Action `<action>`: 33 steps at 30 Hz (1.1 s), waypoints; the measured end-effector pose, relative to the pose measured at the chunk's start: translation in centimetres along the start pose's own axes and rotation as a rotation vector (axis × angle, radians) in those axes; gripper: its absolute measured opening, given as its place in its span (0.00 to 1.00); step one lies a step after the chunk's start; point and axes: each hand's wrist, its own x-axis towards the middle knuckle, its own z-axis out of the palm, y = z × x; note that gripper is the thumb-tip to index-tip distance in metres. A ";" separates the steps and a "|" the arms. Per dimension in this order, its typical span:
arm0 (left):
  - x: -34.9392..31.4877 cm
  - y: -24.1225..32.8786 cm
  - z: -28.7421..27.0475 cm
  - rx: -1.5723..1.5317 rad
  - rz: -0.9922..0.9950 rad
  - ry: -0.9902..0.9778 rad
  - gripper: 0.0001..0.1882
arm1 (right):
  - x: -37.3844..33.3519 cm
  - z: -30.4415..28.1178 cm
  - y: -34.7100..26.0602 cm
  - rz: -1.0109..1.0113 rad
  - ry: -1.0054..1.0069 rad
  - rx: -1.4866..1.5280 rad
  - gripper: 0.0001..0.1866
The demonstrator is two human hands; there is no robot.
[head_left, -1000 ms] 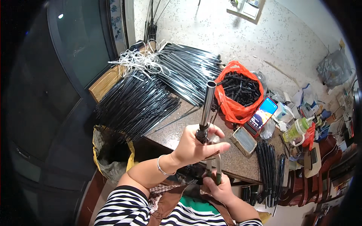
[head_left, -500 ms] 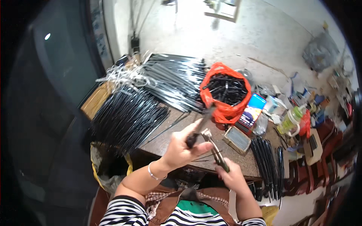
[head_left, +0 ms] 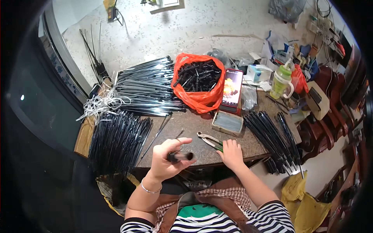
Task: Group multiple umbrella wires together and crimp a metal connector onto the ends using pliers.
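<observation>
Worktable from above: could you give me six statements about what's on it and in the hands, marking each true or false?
1. The left hand holds a dark tube. True.
2. The phone has a blank, dark screen. False: its screen is lit.
3. The right hand is at the handle end of the green-handled pincers. True.
4. A heap of white strips lies toward the picture's left. True.
5. The red plastic bag is empty. False: it holds many short black pieces.
6. The green bottle stands left of the bag. False: it stands to the right.
</observation>
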 end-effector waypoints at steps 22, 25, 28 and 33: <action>-5.0 -11.1 -0.5 0.563 0.007 -0.048 0.13 | 2.7 -11.5 13.4 0.487 0.252 0.019 0.29; -5.3 -11.8 -1.3 0.578 -0.014 -0.004 0.13 | 1.2 -8.5 16.4 0.487 0.086 -0.231 0.21; -5.9 -12.4 -2.7 0.570 -0.075 0.054 0.12 | 3.5 -7.6 13.0 0.548 0.141 -0.275 0.11; -4.9 -13.6 -4.6 0.663 -0.034 0.234 0.09 | 9.7 -4.5 8.3 0.215 0.335 0.239 0.15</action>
